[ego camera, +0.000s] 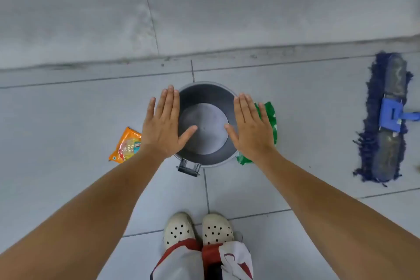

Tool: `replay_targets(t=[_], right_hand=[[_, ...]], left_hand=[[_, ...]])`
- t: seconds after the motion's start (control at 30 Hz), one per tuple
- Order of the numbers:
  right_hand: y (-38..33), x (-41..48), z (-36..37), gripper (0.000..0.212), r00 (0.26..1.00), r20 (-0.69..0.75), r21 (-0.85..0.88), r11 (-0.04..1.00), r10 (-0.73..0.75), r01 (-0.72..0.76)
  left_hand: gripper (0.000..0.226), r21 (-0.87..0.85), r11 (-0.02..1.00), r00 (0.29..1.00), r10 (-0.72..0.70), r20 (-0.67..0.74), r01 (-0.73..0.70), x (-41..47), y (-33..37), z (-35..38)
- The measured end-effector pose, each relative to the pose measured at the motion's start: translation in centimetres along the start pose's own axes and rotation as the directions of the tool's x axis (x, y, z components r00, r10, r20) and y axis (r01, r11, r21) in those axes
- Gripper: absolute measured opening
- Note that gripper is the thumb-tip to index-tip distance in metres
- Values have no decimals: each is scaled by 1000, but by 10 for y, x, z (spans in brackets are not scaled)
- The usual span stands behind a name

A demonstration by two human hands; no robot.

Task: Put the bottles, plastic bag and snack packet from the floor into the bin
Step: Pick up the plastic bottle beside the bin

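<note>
A round dark grey bin (205, 98) with a foot pedal stands open on the tiled floor, seen from above, and nothing shows inside it. My left hand (164, 124) hovers flat, palm down, over the bin's left rim, fingers apart and holding nothing. My right hand (251, 128) is held the same way over the right rim. An orange snack packet (125, 146) lies on the floor left of the bin, partly under my left wrist. A green plastic bag (270, 118) lies right of the bin, mostly hidden by my right hand. No bottles are in view.
A blue flat mop head (386, 118) lies on the floor at the right. A wall with a dirty skirting edge (204, 54) runs just behind the bin. My feet in white perforated clogs (197, 228) stand close in front of the bin.
</note>
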State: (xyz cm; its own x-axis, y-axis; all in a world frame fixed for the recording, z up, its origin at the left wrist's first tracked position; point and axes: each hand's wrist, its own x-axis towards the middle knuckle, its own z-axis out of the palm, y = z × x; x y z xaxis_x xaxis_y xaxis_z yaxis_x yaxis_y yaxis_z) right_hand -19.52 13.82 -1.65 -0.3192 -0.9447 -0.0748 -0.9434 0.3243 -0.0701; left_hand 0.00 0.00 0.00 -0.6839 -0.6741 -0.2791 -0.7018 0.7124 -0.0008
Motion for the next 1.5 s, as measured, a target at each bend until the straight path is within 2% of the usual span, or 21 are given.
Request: replay_targets(t=[0.1,0.2,0.33,0.37,0.43,0.5,0.53,0.57,0.63,0.7,0.87,0.97,1.13,1.2,1.27,1.37,1.4,1.5], right_hand=[[7,1,32,73,996,84,6,1000,-22,21],[14,-2,54,72,992,94,27,996,-82,80],[23,-1,67,73,996,1,186,978,-92,91],[25,-1,68,73,999,-24,278,959,-42,47],[32,-2,77,71,986,-39,476,870,164,-126],[40,-2,90,70,917,2,592,738,400,-324],[44,-3,95,69,878,29,598,695,478,-399],[48,-3,102,67,854,52,568,688,518,-452],[53,-6,116,63,850,106,438,743,515,-505],[55,-9,131,64,834,218,304,777,507,-552],[58,-11,158,60,717,451,186,730,531,-658],[64,-9,168,59,690,461,115,734,558,-670],[71,-7,163,62,624,450,115,652,639,-750],[72,-10,158,58,640,421,195,625,643,-756],[68,-11,144,57,653,351,344,556,671,-757],[55,-10,97,56,656,170,567,472,735,-675],[50,-11,78,56,666,78,630,481,742,-610],[31,-16,28,56,699,-230,721,601,677,-345]], left_hand=[[95,-6,1000,1000,1,0,-1,13,2,26],[96,-32,999,1000,28,5,-28,17,8,50],[98,-23,1000,999,8,-34,-9,16,9,71],[98,-47,999,998,6,-56,-9,17,8,70],[98,-83,996,997,22,-69,-27,17,7,70],[99,-107,994,997,28,-78,-36,16,6,70],[99,-115,993,997,21,-80,-30,17,6,71],[99,-110,993,996,21,-84,-31,16,6,71],[99,-103,994,996,26,-87,-35,17,7,72],[100,-98,994,995,29,-100,-39,17,6,73],[101,-99,994,993,38,-112,-49,18,7,73],[102,-112,992,993,40,-111,-52,18,7,73],[102,-109,993,994,30,-106,-42,19,6,72],[102,-111,993,994,34,-101,-45,19,6,71],[103,-119,992,995,35,-96,-46,19,6,71],[106,-123,991,997,33,-74,-42,18,6,68],[108,-122,992,997,36,-62,-43,18,6,68],[113,-126,991,998,40,-38,-44,18,4,64]])
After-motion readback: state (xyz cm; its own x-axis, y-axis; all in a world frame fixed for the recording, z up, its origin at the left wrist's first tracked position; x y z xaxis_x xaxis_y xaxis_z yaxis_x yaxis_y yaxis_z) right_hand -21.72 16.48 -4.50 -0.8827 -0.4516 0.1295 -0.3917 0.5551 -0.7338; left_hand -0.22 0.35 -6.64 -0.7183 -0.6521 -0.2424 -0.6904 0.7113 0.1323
